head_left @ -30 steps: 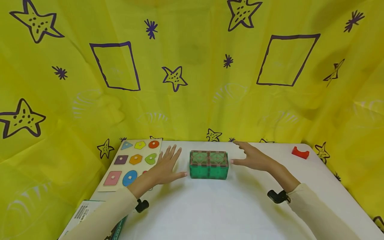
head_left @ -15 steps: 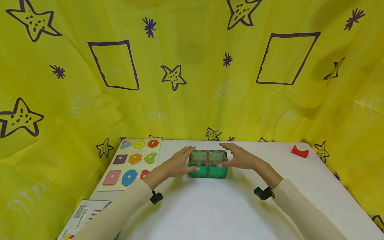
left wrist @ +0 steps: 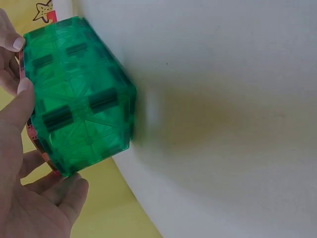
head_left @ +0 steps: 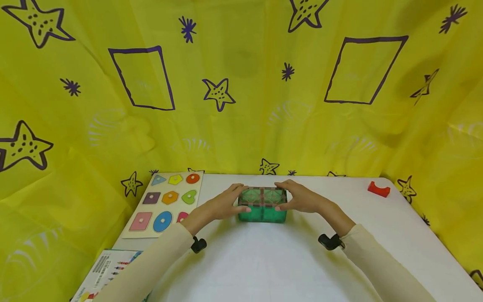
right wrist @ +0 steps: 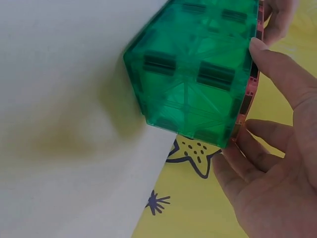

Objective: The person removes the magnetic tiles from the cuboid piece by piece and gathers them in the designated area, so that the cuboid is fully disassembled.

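A box of translucent green tiles (head_left: 262,214) with a reddish-framed top stands on the white table. My left hand (head_left: 226,204) grips its left end, thumb on the front face near the top edge and fingers round the side and back. My right hand (head_left: 303,199) holds the right end the same way. In the left wrist view the green box (left wrist: 79,99) shows dark magnet bars, with the left hand (left wrist: 29,183) at its end. The right wrist view shows the box (right wrist: 185,74) between the thumb and fingers of the right hand (right wrist: 277,158).
A shape puzzle board (head_left: 154,209) lies at the left of the table (head_left: 260,260). Nearer on that side is a printed box or book (head_left: 102,272). A red arch-shaped block (head_left: 379,189) lies at the back right. Behind the table hangs a yellow curtain (head_left: 241,126).
Both hands have come inward from beside the box and now grip its two ends. The box looks nearly unmoved, with a slight shift of the whole head view.
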A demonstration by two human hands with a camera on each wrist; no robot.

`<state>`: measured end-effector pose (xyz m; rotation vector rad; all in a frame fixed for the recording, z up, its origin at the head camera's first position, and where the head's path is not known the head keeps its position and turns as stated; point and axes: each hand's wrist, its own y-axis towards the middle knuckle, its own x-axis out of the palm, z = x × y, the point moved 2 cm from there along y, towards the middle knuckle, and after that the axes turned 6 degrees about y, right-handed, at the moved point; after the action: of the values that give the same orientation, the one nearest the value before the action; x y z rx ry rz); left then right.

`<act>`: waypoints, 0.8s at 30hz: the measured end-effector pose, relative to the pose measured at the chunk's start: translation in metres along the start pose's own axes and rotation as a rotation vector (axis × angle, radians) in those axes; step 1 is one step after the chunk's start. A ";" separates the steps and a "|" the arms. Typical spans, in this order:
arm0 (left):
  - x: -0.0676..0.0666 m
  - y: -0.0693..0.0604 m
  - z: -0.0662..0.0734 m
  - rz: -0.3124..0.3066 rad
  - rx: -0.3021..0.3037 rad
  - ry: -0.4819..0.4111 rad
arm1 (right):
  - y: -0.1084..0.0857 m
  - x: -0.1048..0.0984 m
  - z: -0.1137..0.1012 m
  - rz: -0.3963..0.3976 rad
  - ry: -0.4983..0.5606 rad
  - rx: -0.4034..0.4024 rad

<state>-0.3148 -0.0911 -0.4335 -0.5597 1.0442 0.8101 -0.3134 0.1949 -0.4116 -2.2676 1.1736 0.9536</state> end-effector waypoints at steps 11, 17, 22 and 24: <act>0.000 0.001 -0.001 -0.008 -0.001 -0.006 | 0.009 -0.003 0.000 -0.052 0.006 0.010; 0.002 0.001 -0.001 0.005 0.009 -0.010 | 0.009 -0.005 -0.001 -0.048 -0.023 -0.001; 0.002 0.002 -0.002 0.010 0.011 -0.001 | 0.009 -0.005 -0.003 -0.040 -0.053 -0.009; 0.002 0.002 -0.002 0.007 0.012 -0.002 | 0.008 -0.006 -0.003 -0.036 -0.063 -0.011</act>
<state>-0.3168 -0.0908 -0.4362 -0.5456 1.0493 0.8094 -0.3214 0.1913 -0.4058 -2.2424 1.0995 1.0119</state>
